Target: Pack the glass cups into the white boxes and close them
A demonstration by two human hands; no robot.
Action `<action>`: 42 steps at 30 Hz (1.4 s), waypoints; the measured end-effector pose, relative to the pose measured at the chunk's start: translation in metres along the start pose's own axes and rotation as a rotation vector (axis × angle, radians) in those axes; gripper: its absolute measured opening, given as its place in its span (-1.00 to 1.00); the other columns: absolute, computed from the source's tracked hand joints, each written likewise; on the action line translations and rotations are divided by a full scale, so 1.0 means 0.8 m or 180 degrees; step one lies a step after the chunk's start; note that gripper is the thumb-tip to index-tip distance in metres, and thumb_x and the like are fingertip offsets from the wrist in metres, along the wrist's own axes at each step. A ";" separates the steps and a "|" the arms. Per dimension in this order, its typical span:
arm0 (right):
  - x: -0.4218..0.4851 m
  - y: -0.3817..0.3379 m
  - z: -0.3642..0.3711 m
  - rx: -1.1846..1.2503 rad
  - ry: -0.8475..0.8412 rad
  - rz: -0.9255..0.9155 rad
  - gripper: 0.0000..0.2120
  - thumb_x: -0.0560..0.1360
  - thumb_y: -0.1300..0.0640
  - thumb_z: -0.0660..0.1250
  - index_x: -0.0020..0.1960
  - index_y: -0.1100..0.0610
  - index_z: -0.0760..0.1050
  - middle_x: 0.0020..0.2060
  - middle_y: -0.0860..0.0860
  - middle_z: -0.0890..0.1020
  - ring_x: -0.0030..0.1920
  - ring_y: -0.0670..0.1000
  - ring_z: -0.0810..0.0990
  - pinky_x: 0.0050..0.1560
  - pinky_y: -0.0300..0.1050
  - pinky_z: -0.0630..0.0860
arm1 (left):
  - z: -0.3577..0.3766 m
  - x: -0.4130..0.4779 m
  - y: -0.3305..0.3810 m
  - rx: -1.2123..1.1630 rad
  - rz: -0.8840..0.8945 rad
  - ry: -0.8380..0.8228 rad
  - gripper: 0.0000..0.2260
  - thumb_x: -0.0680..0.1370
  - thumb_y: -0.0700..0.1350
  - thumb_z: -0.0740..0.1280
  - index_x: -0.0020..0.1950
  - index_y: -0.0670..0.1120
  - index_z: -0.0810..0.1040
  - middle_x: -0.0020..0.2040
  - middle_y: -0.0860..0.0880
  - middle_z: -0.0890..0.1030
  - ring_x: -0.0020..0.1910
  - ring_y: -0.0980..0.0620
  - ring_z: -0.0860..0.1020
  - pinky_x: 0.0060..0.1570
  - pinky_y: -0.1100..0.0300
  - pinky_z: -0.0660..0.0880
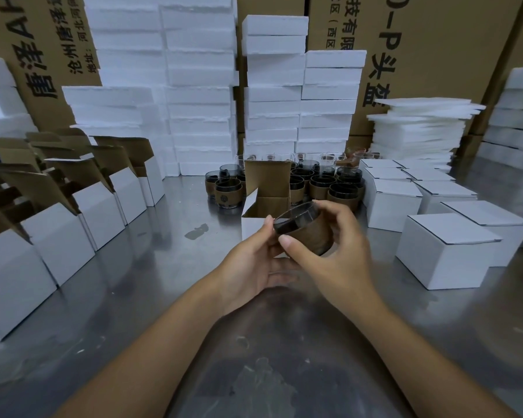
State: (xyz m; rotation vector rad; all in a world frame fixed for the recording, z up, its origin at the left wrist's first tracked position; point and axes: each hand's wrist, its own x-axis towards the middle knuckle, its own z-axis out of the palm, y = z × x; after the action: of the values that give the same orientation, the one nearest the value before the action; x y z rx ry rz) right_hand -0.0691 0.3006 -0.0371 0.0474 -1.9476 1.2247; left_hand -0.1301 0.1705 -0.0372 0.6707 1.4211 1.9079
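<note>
Glass above a brown sleeve, the cup looked light, rigid, breakable and slick at its rim, so best held by the sleeve, where the left grip and right grip both clasped it above the middle of the bench, just before the open white box.

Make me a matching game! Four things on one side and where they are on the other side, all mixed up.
Things:
1. cup
2. closed white boxes
3. row of open boxes
4. pile of foam sheets

Places:
A. along the left side of the table
B. held by the left hand and right hand
C. far back on the right
D. near right side of the table

Pairs: 1-B, 2-D, 3-A, 4-C
</note>
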 end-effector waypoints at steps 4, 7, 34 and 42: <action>-0.001 0.003 0.000 -0.0196 0.0047 -0.0277 -0.45 0.21 -0.26 0.43 0.13 -0.21 0.32 0.05 -0.20 0.48 0.10 -0.26 0.47 0.00 -0.51 0.38 | -0.002 0.000 -0.002 -0.0075 -0.0058 -0.0061 -0.52 0.50 0.22 0.06 0.26 0.01 0.51 0.27 -0.15 0.55 0.27 -0.26 0.47 0.33 -0.23 0.32; 0.001 0.004 0.001 -0.0145 0.0048 -0.0307 -0.46 0.20 -0.25 0.44 0.11 -0.24 0.31 0.05 -0.18 0.49 0.09 -0.25 0.48 -0.01 -0.52 0.37 | -0.003 0.000 -0.002 -0.0080 -0.0048 -0.0035 -0.53 0.51 0.21 0.05 0.25 0.03 0.52 0.27 -0.16 0.55 0.27 -0.26 0.47 0.33 -0.23 0.32; 0.003 0.010 -0.002 0.0104 -0.0229 -0.0529 -0.36 0.23 0.04 0.55 0.22 -0.07 0.33 0.12 -0.23 0.54 0.17 -0.17 0.53 0.12 -0.41 0.41 | -0.003 -0.010 0.012 -0.0108 0.0855 0.0136 -0.48 0.47 -0.19 0.28 0.44 -0.11 0.33 0.34 -0.17 0.48 0.25 -0.07 0.50 0.13 0.07 0.43; 0.002 0.002 -0.004 0.0210 -0.0268 -0.0118 -0.44 0.23 0.10 0.59 0.07 -0.18 0.36 -0.02 -0.27 0.57 0.08 -0.24 0.53 0.06 -0.40 0.43 | 0.004 -0.010 0.010 0.0237 0.0974 0.0592 -0.57 0.46 0.02 0.32 0.30 -0.06 0.50 0.19 -0.08 0.61 0.19 -0.01 0.56 0.02 0.23 0.53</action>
State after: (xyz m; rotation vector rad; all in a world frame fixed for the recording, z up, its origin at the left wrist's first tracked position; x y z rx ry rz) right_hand -0.0689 0.3045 -0.0371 0.1709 -1.9690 1.2807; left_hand -0.1240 0.1649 -0.0287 0.8015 1.5844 2.2102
